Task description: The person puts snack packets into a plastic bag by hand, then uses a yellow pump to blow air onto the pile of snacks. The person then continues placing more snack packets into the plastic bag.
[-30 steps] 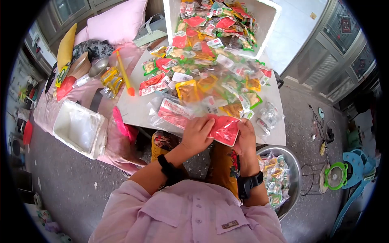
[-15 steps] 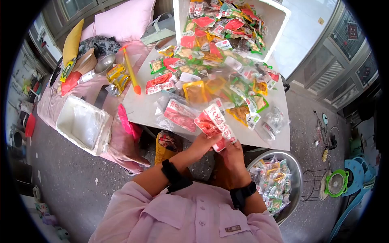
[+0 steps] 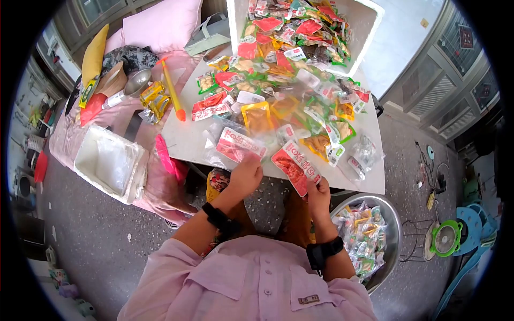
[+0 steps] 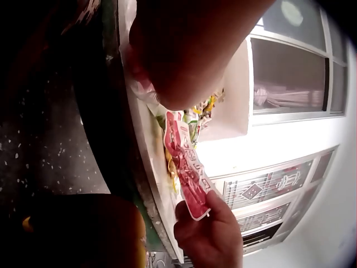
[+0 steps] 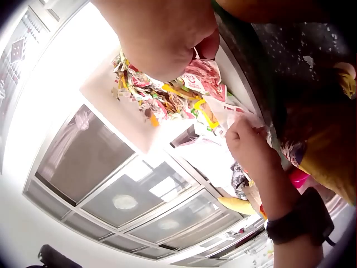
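Note:
A red-and-white printed packet (image 3: 296,167) is pinched at its near corner by the right hand (image 3: 319,199), over the table's front edge. In the left wrist view the right hand (image 4: 211,237) has its thumb on that packet (image 4: 189,176). The left hand (image 3: 246,176), fingers curled, is at the near edge of a second red-and-white packet (image 3: 240,144) and the clear plastic bag (image 3: 213,143) beside it. From the right wrist view, the left hand (image 5: 254,146) grips clear plastic (image 5: 228,111); its fingertips are partly hidden.
Many small food packets (image 3: 257,119) cover the table (image 3: 184,136), spilling from a white foam box (image 3: 369,32) at the back. A metal basin (image 3: 395,230) of bagged packets stands at the right on the floor. An empty foam box (image 3: 104,163) lies at the left.
The packet held between both hands was turned from its plain red side to its printed side. The left hand let it go and moved left to the other packet; the right hand kept its hold.

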Demonstrator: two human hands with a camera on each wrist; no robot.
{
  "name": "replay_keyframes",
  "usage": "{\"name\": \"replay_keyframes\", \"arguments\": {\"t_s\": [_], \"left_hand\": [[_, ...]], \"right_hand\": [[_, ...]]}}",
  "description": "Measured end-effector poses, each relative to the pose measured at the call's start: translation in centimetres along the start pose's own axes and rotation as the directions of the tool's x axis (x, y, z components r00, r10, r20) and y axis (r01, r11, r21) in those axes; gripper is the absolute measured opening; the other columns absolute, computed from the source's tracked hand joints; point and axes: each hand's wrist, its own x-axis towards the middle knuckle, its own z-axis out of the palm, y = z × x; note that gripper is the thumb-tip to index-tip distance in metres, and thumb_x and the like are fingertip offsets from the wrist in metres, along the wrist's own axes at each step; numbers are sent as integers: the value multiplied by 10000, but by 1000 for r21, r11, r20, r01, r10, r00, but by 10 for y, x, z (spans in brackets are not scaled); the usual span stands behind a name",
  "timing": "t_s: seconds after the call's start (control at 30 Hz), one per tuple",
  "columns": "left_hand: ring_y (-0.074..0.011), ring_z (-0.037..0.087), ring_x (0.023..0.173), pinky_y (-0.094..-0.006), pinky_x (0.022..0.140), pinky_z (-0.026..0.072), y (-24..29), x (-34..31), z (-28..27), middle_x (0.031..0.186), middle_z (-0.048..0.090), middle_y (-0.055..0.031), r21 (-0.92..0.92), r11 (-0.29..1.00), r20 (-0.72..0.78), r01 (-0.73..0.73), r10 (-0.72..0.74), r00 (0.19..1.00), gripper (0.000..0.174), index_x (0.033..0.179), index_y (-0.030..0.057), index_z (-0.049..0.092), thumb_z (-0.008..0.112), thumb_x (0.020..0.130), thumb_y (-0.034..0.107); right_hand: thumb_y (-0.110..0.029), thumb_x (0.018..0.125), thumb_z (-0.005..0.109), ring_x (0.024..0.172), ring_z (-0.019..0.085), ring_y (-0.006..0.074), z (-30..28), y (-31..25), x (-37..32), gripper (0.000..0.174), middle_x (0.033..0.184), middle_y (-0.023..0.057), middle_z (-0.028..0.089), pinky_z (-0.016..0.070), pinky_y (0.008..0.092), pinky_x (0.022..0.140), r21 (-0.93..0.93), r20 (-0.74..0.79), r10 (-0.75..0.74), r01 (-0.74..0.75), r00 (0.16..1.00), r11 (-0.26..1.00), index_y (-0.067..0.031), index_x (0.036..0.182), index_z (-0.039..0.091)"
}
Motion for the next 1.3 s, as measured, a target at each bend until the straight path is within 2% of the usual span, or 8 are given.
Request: {"name": "replay_keyframes", "arguments": {"t_s": [0.1,0.7,0.9,1.0,1.1,1.17,1.2,1.3], "left_hand": [[-332,498,666,-397,562,405,14,5,-12,666,502,-153,-114,992,-42,55,-60,997,40,727,40,513,516,696,64],[-294,499,673,-390,585,407,14,5,-10,721,504,-102,93,986,-27,-140,143,989,64,748,62,508,529,693,88],[-284,488,709,-401,629,380,15,5,-15,740,501,-79,97,975,-98,-199,208,973,64,719,66,509,544,673,92],[-288,475,800,-413,708,349,18,4,-16,826,504,-76,172,970,-101,-172,192,976,78,727,64,511,550,666,95],[-300,454,884,-417,784,312,11,6,-16,907,494,-86,105,976,-172,-190,206,963,86,735,64,517,552,665,100],[-306,454,905,-409,795,316,3,5,-13,929,492,-100,46,981,-181,-191,196,964,87,741,61,519,554,670,95],[-310,454,916,-405,801,318,-2,2,-10,939,491,-106,15,982,-184,-189,188,965,87,744,59,520,555,672,93],[-316,450,928,-403,802,320,-14,-2,-1,947,490,-112,-7,984,-206,-179,173,963,86,755,52,522,559,683,82]], "right_hand": [[-123,815,495,446,432,50,2,0,-1,97,597,-6,487,350,182,389,-12,88,-11,12,996,1000,-29,830,507],[-140,799,493,537,459,60,82,-5,45,144,615,-11,491,385,208,461,-2,384,143,-154,912,988,-3,822,534],[-169,783,502,544,502,98,70,2,55,147,654,34,521,404,225,418,-267,391,123,-16,912,964,-23,768,509],[-151,787,480,548,516,114,84,-9,50,129,697,50,540,407,215,440,-92,478,347,-348,807,933,-25,767,504],[-95,764,479,607,539,168,95,-11,43,86,727,90,549,428,250,508,-9,489,340,-385,804,923,-14,774,504],[-55,739,478,658,543,201,88,26,70,81,741,107,546,431,277,568,-101,338,-138,182,931,978,-12,799,511],[-35,727,478,684,545,217,81,38,81,95,748,116,545,433,290,598,-177,282,-385,442,879,879,-11,812,514],[2,701,466,716,526,234,63,0,88,160,747,127,530,425,309,650,-453,27,-582,529,813,718,-11,854,514]]}}
